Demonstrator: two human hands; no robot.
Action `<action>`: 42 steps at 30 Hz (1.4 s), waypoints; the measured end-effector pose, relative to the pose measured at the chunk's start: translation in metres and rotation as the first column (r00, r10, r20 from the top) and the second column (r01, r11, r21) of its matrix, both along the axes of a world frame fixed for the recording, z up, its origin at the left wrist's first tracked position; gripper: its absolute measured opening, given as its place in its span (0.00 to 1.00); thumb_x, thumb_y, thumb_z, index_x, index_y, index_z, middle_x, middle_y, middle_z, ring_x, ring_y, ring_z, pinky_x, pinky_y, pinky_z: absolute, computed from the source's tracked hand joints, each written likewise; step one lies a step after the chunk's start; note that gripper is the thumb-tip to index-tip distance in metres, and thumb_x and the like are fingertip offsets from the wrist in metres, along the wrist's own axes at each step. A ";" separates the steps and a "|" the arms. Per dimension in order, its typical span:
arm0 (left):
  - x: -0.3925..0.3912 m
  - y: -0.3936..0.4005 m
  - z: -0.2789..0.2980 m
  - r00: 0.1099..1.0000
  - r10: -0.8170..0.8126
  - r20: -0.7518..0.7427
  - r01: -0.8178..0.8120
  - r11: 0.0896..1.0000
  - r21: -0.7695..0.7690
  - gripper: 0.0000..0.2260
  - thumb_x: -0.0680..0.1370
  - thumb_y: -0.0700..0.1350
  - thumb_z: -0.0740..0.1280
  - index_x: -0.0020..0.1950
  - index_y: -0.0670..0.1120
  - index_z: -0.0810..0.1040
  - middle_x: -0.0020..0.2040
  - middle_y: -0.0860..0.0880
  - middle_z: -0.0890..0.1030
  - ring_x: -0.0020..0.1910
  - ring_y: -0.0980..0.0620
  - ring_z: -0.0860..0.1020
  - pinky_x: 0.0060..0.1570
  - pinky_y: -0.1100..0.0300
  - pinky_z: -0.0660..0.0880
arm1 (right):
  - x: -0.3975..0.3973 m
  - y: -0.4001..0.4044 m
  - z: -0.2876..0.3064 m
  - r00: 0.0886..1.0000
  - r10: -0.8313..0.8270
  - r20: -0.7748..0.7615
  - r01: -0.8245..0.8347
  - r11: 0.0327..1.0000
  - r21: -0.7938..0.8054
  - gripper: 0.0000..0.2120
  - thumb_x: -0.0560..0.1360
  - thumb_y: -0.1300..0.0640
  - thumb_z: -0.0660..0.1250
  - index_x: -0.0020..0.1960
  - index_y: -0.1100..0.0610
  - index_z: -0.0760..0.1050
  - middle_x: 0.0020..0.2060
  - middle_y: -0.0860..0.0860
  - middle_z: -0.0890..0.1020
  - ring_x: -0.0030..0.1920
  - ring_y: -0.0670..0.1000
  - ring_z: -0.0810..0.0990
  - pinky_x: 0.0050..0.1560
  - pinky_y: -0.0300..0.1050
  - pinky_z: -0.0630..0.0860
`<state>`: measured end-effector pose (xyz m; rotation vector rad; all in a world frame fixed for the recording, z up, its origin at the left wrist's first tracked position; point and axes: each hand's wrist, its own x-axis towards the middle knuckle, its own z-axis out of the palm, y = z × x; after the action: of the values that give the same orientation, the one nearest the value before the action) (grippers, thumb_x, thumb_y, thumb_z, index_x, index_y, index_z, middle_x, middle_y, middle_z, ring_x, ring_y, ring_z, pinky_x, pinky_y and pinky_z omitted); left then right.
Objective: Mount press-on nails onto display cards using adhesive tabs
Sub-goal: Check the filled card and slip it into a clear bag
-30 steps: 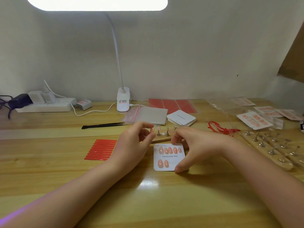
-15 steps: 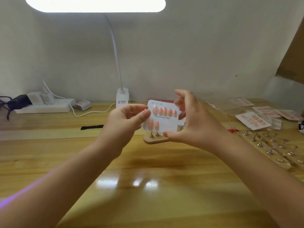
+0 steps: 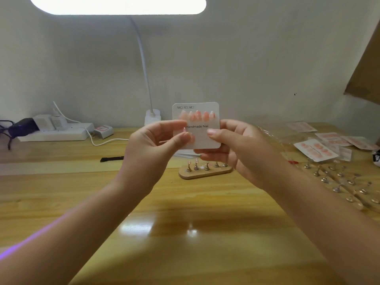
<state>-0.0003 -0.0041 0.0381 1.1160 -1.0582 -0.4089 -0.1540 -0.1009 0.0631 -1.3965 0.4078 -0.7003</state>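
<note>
Press-on nails [image 3: 197, 116], glossy peach-pink almond-shaped ones, are seen stuck in a row of five along the top of a small white square display card [image 3: 207, 138] with rounded corners and "Handmade Nail" printed across the middle, and that card is being held up in the air above the wooden table [image 3: 185, 233], facing the camera. It's pinched at its right edge by the right hand [image 3: 236, 149], thumb on the front and fingers curled round behind. The left hand [image 3: 152, 145] is curled in at the card's lower left, with thumb and forefinger closed together right at the card face; something small may be pinched there, but it can't be made out for sure. The lower row looks mostly unfilled, though part of it is hidden by the left fingers, so the job is probably a bit past halfway. Below the card, a small oval wooden stand [image 3: 205, 173] with metal pegs is seen on the table, a couple of nails apparently left on it. Finished cards in clear sleeves [image 3: 316, 150] are spread out to the right. What could go wrong: with the card floating unsupported, a nail pressed on could be set crooked or bend the card, and a weakly stuck tab could let a nail drop.
</note>
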 end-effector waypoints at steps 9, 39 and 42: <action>-0.004 0.004 0.005 0.947 0.215 0.239 -0.192 0.974 -0.118 0.10 0.72 0.47 0.73 0.52 0.56 0.81 0.52 0.52 0.83 0.49 0.51 0.82 0.46 0.64 0.78 | -0.001 0.006 0.007 0.989 -0.122 0.086 0.120 0.992 0.028 0.07 0.78 0.66 0.64 0.55 0.63 0.77 0.48 0.61 0.84 0.44 0.60 0.85 0.40 0.45 0.82; -0.013 0.015 0.014 0.253 0.696 0.672 -0.336 0.714 -0.614 0.05 0.76 0.42 0.72 0.42 0.42 0.86 0.40 0.47 0.83 0.38 0.42 0.78 0.39 0.54 0.73 | 0.002 0.026 0.012 0.981 -0.162 0.105 0.161 0.987 0.015 0.09 0.78 0.62 0.65 0.57 0.64 0.76 0.49 0.61 0.83 0.42 0.56 0.86 0.42 0.49 0.83; -0.013 0.015 0.015 0.241 0.708 0.664 -0.352 0.701 -0.620 0.06 0.76 0.42 0.72 0.42 0.41 0.85 0.40 0.46 0.83 0.37 0.42 0.78 0.38 0.54 0.72 | 0.003 0.026 0.011 0.980 -0.172 0.101 0.172 0.985 0.004 0.09 0.78 0.62 0.65 0.57 0.64 0.77 0.50 0.61 0.83 0.42 0.56 0.86 0.42 0.49 0.83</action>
<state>-0.0136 0.0108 0.0529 1.2900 -1.4401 1.0872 -0.1512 -0.0751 0.0745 -1.3343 0.4502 -0.9102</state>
